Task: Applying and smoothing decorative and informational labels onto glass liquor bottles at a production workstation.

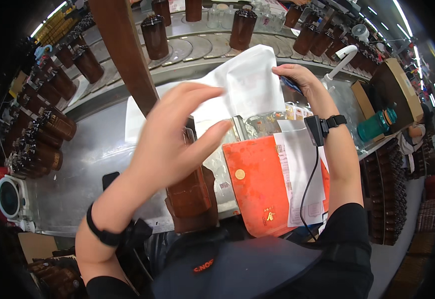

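My right hand point(297, 77) pinches the right edge of a thin white sheet point(255, 82), raised upright over the bench; I cannot tell whether it is paper or a plastic bag. Something dark blue shows under that palm. To the left, my left hand point(172, 132) is slightly blurred, thumb and fingers spread apart, with nothing between them. Its fingertips point toward the sheet's left part. Below this hand stands a brown bottle point(190, 194), its upper part partly hidden. An orange folder point(252, 189) with loose white papers point(304, 174) on it lies beneath my right forearm.
A brown post point(128, 50) rises at the bench's far side. Behind it runs a conveyor point(192, 47) carrying brown bottles point(243, 29). Many more bottles point(53, 124) crowd the left. At right are a white tap point(344, 55), a teal bottle point(374, 127) and a cardboard box point(397, 92).
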{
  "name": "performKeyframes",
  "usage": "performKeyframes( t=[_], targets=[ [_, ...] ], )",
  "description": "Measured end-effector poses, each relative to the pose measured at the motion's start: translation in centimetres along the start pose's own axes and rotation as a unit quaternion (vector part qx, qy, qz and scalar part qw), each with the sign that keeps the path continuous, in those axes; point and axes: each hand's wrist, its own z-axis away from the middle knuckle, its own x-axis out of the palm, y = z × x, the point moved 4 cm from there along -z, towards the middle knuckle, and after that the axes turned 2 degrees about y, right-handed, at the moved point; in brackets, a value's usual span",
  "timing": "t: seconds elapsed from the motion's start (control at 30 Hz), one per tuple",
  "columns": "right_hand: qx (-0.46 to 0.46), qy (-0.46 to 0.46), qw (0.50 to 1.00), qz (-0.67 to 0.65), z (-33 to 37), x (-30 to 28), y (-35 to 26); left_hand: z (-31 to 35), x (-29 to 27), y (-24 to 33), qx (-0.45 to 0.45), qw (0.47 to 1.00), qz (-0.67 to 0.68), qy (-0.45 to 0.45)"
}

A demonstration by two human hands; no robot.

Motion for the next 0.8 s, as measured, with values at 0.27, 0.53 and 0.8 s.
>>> performKeyframes(
  t=[0.27,0.53,0.8],
  targets=[
    [-0.11,-0.109,0.986,-0.061,1.3,5.2,-3.1,-9.3,9.6,-6.2,-0.256,0.95,0.091,-0.153],
    [-0.171,-0.067,0.982,-0.046,-0.1,7.3,-3.2,-9.3,11.3,-8.6,-0.303,0.929,0.177,-0.117],
    [-0.127,-0.149,0.967,-0.16,0.4,8.3,-3.1,-8.3,9.3,-11.3,-0.328,0.915,0.216,-0.092]
  ],
)
